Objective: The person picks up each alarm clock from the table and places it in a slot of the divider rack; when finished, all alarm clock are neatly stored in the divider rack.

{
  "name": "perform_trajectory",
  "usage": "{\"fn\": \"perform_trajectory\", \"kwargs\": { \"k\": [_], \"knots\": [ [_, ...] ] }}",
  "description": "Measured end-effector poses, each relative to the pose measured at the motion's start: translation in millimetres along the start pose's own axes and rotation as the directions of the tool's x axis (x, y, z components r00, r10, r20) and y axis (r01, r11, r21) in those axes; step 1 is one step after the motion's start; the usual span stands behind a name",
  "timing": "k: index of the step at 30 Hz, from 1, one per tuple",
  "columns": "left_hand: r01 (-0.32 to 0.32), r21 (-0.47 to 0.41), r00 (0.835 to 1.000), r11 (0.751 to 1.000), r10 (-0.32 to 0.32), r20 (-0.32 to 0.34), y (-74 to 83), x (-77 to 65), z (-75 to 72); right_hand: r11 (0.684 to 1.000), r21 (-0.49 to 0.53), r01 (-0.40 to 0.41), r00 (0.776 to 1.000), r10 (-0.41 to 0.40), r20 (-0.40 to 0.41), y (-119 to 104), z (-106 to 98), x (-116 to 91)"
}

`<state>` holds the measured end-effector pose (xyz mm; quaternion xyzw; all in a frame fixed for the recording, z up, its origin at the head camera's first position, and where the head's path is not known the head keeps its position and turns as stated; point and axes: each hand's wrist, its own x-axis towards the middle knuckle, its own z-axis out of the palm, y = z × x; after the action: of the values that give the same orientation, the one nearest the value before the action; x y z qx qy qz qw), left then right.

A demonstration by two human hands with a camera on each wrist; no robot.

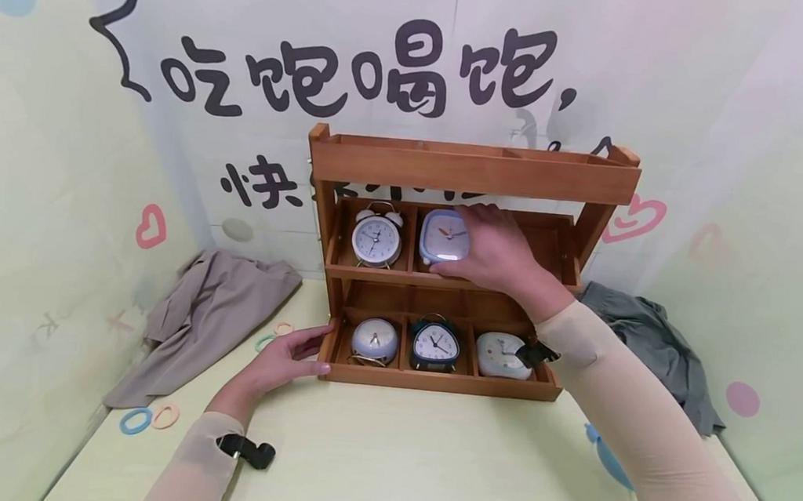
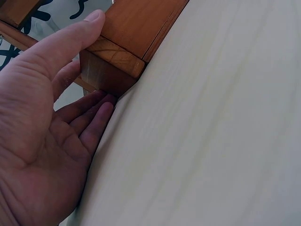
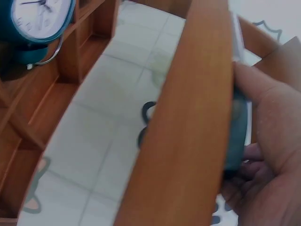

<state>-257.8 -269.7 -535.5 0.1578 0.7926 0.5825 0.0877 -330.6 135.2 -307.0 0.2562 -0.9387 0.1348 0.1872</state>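
A brown wooden shelf (image 1: 475, 170) with divided tiers stands on the table. My right hand (image 1: 497, 246) grips a light-blue square alarm clock (image 1: 443, 236) in the middle compartment of the middle tier; in the right wrist view a rail partly hides that clock. Left of it stands a white twin-bell alarm clock (image 1: 377, 239). Down in the bottom tier are a round lavender clock (image 1: 375, 340), a dark teal clock (image 1: 435, 345) and a pale grey-blue clock (image 1: 502, 355). My left hand (image 1: 285, 362) holds the shelf's lower left corner (image 2: 113, 61), thumb in front, fingers along the side.
Brown-grey cloth (image 1: 219, 319) lies at the left, dark grey cloth (image 1: 648, 349) at the right behind my arm. Small rings, one blue (image 1: 136, 421), lie on the table (image 1: 385, 454). A blue object (image 1: 613, 460) shows partly beside my right sleeve. A printed curtain (image 1: 392, 14) hangs behind.
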Motion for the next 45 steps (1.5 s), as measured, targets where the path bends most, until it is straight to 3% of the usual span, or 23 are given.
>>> {"fn": "perform_trajectory", "kwargs": {
  "k": [5,14,25,35,40,45],
  "knots": [
    [0.028,-0.004,1.0,1.0,-0.028,-0.009,0.0,-0.4,0.0,0.997,0.02,-0.078,0.995,0.077,0.07,-15.1,-4.9,3.7],
    [0.014,-0.002,1.0,1.0,-0.014,-0.004,2.1,0.1,1.2,0.984,0.057,-0.168,0.977,0.158,0.145,-25.8,-8.2,8.7],
    [0.017,0.01,1.0,1.0,-0.017,-0.004,2.9,2.0,0.6,0.992,0.084,-0.089,0.987,0.077,0.139,-16.8,-10.5,1.2],
    [0.017,0.023,1.0,1.0,-0.017,-0.004,1.6,0.6,1.2,0.987,0.133,-0.084,0.986,0.063,0.157,-13.7,-10.9,-7.3],
    [0.011,0.018,1.0,1.0,-0.011,-0.003,1.7,0.2,1.0,0.984,0.159,-0.083,0.988,0.061,0.141,-10.8,-12.4,-22.0],
    [0.003,0.01,1.0,1.0,-0.003,-0.001,3.1,-0.6,1.7,0.986,0.151,-0.07,0.996,0.061,0.062,-0.4,-15.2,-51.5]
  ]
}}
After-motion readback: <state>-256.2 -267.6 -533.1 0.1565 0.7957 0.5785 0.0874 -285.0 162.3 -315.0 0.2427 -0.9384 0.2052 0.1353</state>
